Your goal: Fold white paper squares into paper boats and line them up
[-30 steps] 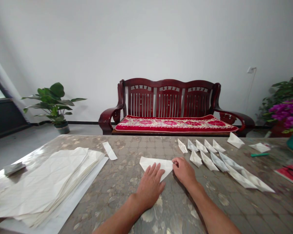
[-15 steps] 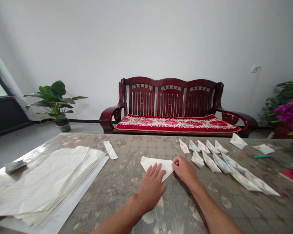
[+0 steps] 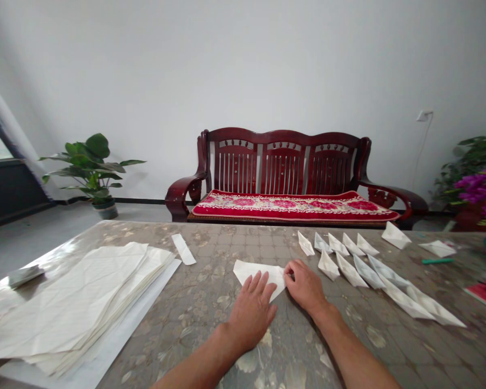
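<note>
Pressing folded paper (image 3: 254,269) onto the bench (image 3: 202,324), left of the paper boats (image 3: 351,272), with the left hand (image 3: 249,313) open and spread, and pinching its right corner with the right hand (image 3: 305,286), risking a skewed crease or torn corner through uneven pulling.

We lose part of the folded paper (image 3: 249,268) under the left hand (image 3: 251,310), while our view's edges cut off the paper stack (image 3: 71,302) at eight o'clock and the purple flowers (image 3: 484,192) at three.
</note>
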Demonstrator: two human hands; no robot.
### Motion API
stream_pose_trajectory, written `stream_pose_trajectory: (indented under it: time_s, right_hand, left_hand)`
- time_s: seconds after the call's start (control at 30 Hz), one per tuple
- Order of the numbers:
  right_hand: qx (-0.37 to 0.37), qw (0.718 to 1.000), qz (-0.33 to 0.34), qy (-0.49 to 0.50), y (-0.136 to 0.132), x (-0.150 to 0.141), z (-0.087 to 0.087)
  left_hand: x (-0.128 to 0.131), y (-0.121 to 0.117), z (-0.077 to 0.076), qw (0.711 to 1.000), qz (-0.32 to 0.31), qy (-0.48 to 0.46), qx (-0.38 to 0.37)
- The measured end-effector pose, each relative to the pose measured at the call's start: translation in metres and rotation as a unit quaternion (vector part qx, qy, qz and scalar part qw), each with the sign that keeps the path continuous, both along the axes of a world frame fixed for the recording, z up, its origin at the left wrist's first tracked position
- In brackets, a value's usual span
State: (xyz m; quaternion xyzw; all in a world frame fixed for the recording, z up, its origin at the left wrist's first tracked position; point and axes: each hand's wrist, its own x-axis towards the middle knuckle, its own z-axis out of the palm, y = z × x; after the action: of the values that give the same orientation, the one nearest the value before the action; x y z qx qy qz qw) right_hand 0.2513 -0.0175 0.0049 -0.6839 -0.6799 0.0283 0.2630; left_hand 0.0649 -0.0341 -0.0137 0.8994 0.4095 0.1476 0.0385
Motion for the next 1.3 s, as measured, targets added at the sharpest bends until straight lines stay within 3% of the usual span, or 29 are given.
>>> stream_pose_trajectory:
  time_s: [0.1, 0.4, 0.6, 0.77, 0.83, 1.0, 1.2, 1.3]
  right_hand:
    - [0.010, 0.999, 0.042, -0.002, -0.001, -0.001, 0.000]
    - [-0.034, 0.982, 0.039, 0.184, 0.004, 0.009, -0.007]
    - [-0.097, 0.992, 0.056, 0.066, 0.004, 0.001, 0.000]
    - [-0.073, 0.995, 0.062, 0.014, 0.002, 0.000, 0.002]
    - [-0.049, 0.997, 0.064, -0.008, -0.001, 0.000, 0.003]
    - [0.017, 0.994, 0.097, -0.049, -0.005, 0.000, 0.004]
    - [0.086, 0.984, 0.139, -0.071, -0.007, 0.001, 0.000]
    - [0.100, 0.980, 0.147, -0.088, -0.008, 0.001, -0.001]
  left_hand:
    - [0.000, 0.001, -0.001, 1.000, 0.002, -0.006, 0.000]
    - [-0.002, -0.001, 0.011, 0.999, -0.004, -0.022, -0.029]
    - [-0.002, 0.005, 0.010, 0.994, -0.005, -0.093, -0.066]
    - [-0.013, 0.024, 0.008, 0.979, 0.021, -0.159, -0.123]
    - [-0.020, 0.031, 0.012, 0.982, 0.030, -0.160, -0.094]
    - [-0.037, 0.044, 0.024, 0.990, 0.076, -0.105, 0.063]
    - [-0.045, 0.053, 0.022, 0.995, 0.016, -0.087, 0.038]
    - [-0.046, 0.057, 0.018, 0.995, 0.027, -0.085, 0.032]
